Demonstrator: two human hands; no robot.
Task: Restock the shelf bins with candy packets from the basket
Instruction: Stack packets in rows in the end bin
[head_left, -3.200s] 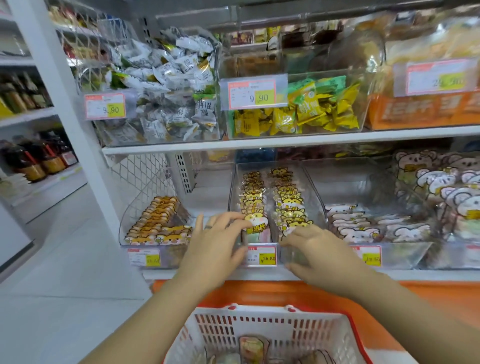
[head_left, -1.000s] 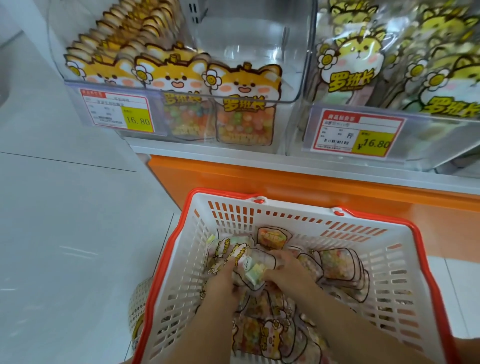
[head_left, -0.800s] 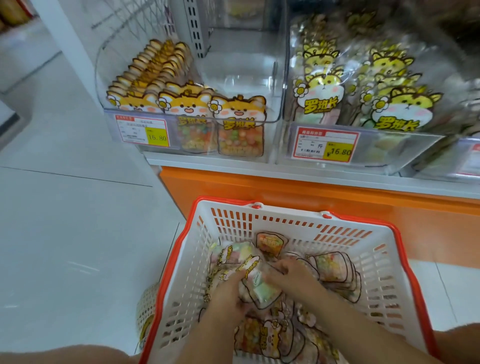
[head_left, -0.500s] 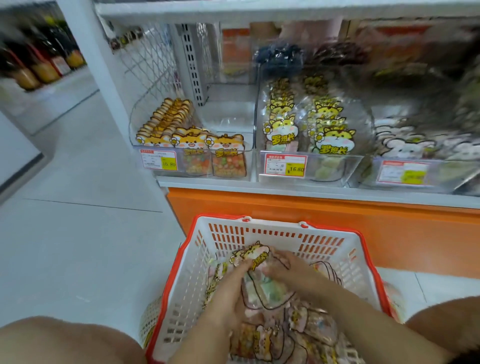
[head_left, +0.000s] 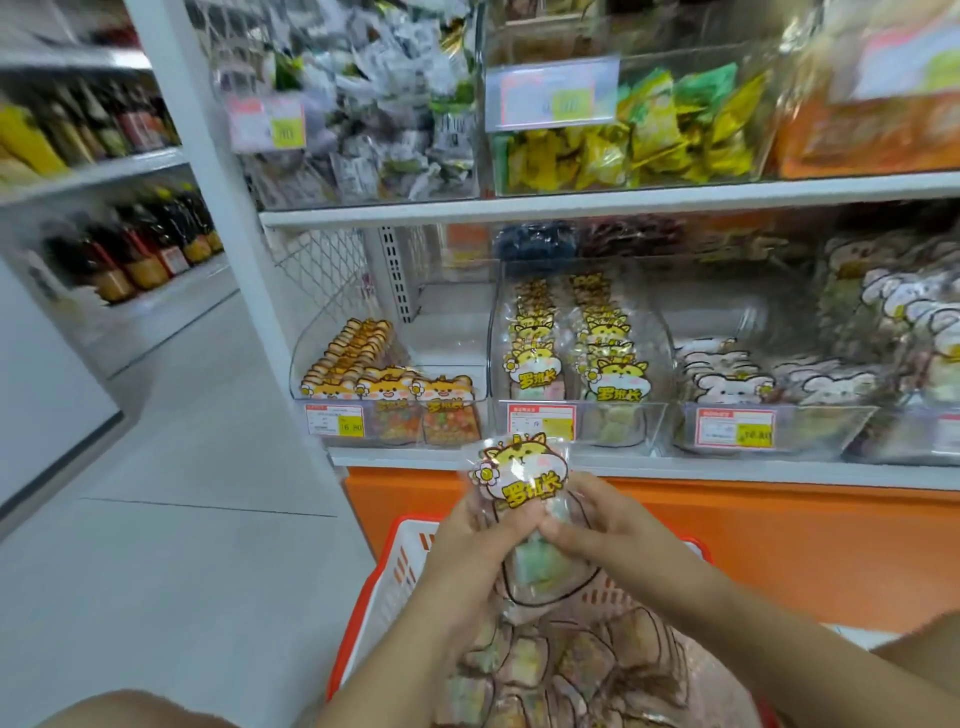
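Note:
A clear candy packet (head_left: 522, 480) with a yellow cartoon animal header is held upright above the basket, below the lower shelf's front edge. My left hand (head_left: 475, 553) grips its left side and my right hand (head_left: 597, 530) grips its right side, thumbs meeting on its front. The white basket with an orange rim (head_left: 379, 587) sits under my arms and holds several more packets (head_left: 576, 670). On the lower shelf, a middle clear bin (head_left: 576, 358) holds two rows of matching yellow packets, and a left bin (head_left: 384, 379) holds orange-headed packets.
A right bin (head_left: 769, 384) holds white-headed packets. The upper shelf (head_left: 613, 205) carries bins of silver and yellow wrapped sweets. An orange base panel (head_left: 779, 551) runs under the lower shelf. Bottles (head_left: 130, 249) line shelves at far left beside grey floor (head_left: 182, 519).
Both hands lifted one packet out of the basket and raised it toward the shelf. The camera view tilted up from the basket to the shelves.

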